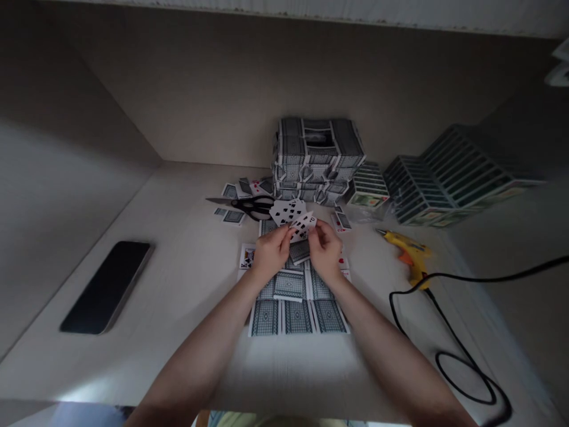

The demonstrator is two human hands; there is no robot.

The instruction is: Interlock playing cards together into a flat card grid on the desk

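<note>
Between my two hands is a playing card (303, 225) with black pips, face up and tilted. My left hand (272, 252) pinches its left side, and my right hand (326, 248) pinches its right side. Whether it is one card or a couple, I cannot tell. Just beyond lie fanned face-up cards (287, 212). Below my hands, rows of blue-backed cards (299, 316) lie side by side on the table, with a loose face-down card (288, 285) on top. A king card (248, 256) shows beside my left hand.
A box-like structure of cards (317, 157) stands at the back. Black-handled scissors (251, 206) lie left of it, among card pieces (233, 217). Stacked card boxes (444, 178) stand at the right. A yellow glue gun (411, 255) with a black cord (466, 276) lies rightward; a phone (107, 287) lies left.
</note>
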